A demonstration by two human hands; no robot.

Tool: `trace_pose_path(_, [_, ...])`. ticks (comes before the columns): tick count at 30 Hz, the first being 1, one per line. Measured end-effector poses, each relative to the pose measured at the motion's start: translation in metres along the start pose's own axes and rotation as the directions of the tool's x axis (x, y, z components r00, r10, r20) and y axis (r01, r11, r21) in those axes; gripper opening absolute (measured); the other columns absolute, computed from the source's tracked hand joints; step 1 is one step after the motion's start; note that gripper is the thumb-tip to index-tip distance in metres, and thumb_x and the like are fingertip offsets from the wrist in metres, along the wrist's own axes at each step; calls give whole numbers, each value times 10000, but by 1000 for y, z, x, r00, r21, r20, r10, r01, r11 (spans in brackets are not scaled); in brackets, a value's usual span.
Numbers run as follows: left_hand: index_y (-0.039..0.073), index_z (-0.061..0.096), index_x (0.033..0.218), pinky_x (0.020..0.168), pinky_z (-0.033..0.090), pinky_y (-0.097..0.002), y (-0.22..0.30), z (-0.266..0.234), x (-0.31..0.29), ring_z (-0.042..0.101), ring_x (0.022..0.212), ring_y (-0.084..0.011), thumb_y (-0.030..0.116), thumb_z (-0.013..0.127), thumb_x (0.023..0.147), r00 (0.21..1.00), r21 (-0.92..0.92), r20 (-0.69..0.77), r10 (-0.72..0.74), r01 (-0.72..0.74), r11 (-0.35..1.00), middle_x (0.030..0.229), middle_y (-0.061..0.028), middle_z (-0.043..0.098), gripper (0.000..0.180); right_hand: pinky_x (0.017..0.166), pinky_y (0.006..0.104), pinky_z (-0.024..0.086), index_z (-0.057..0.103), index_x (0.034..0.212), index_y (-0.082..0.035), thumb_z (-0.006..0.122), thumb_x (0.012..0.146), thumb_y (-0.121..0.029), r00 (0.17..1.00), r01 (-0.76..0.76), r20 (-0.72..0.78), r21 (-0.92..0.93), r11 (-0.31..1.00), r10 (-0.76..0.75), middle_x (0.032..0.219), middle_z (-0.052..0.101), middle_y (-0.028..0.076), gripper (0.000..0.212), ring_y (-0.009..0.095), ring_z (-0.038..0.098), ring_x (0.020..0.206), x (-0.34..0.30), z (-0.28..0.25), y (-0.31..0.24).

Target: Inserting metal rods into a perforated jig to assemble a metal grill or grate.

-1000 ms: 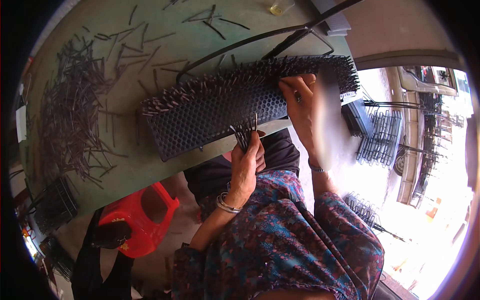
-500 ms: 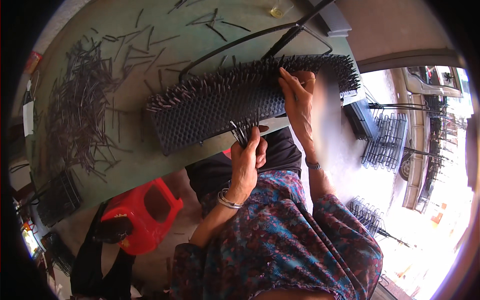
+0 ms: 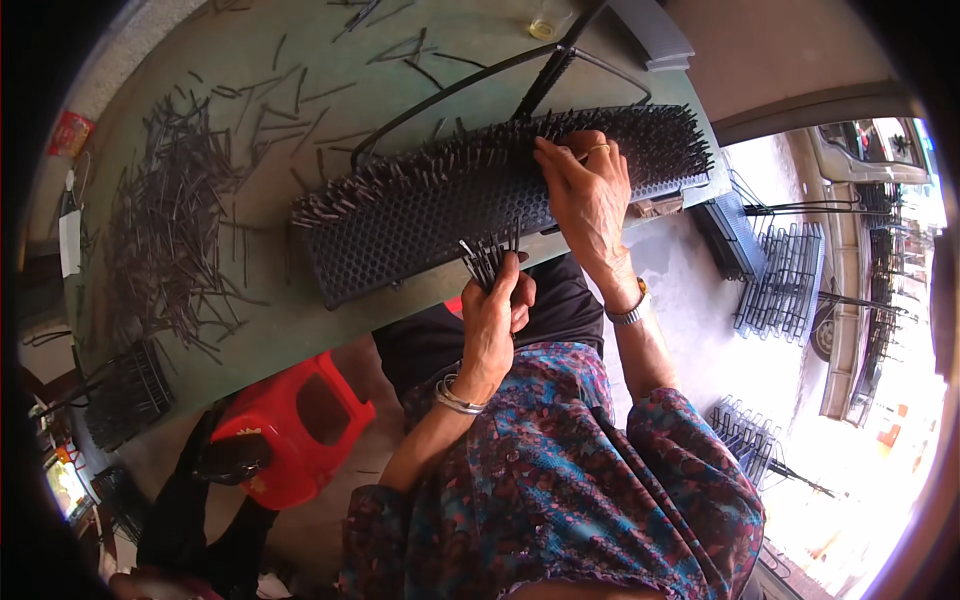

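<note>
A long black perforated block (image 3: 400, 250) lies slanted along the table's near edge. Dark thin bristle strips stand up in its far rows and along its right end; the nearer rows at the left show bare holes. My left hand (image 3: 495, 305) is closed round a small bunch of bristle strips (image 3: 483, 260), their ends pointing up beside the block's front edge. Over the bristled rows my right hand (image 3: 588, 190) bends down with thumb and fingers pinched together at the block. What sits between those fingertips is too small to make out.
A heap of loose dark strips (image 3: 165, 215) covers the table's left part. A black wire frame (image 3: 430, 95) rises behind the block. A red plastic stool (image 3: 300, 430) stands at the lower left; racks of wire-framed pieces (image 3: 780, 280) lie at the right. A small glass (image 3: 543, 27) sits far back.
My right hand has come down and turned over the bristles, its fingers now pinched there instead of spread and blurred. My left hand keeps its place with the bunch.
</note>
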State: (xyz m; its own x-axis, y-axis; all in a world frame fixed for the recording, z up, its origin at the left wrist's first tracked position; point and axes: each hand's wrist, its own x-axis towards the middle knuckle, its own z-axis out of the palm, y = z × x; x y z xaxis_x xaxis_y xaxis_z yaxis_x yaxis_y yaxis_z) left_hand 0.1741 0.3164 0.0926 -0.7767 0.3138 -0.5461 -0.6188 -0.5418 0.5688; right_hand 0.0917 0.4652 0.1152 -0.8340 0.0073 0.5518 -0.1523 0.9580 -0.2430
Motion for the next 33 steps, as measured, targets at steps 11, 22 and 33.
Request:
trace_pose_path(11, [29, 601, 974, 425, 228, -198, 7, 7, 4, 357, 486, -22, 300, 574, 958, 999, 11, 28, 43, -43, 999, 664, -8, 562, 273, 679, 296, 478, 643, 1171, -36, 673, 866, -140, 857, -398, 486, 415, 818, 171, 903, 615, 95, 324, 159, 603, 773, -11, -39, -10])
trace_pose_path(22, [64, 635, 769, 428, 248, -187, 5, 10, -1, 422, 483, -19, 310, 597, 939, 998, 174, -34, 50, -44, 984, 621, 16, 583, 302, 709, 250, 483, 655, 1017, 31, 611, 909, -109, 648, -713, 756, 557, 427, 96, 855, 651, 39, 183, 107, 579, 764, -27, -39, 0])
trace_pose_path(33, [26, 637, 1067, 428, 293, -191, 0, -4, 13, 484, 550, -36, 416, 512, 979, 999, 128, 15, 46, -47, 991, 735, -55, 645, 419, 688, 263, 512, 627, 976, 14, 601, 906, -43, 872, -477, 232, 603, 640, 431, 806, 705, 86, 94, 150, 688, 777, -28, -52, -4])
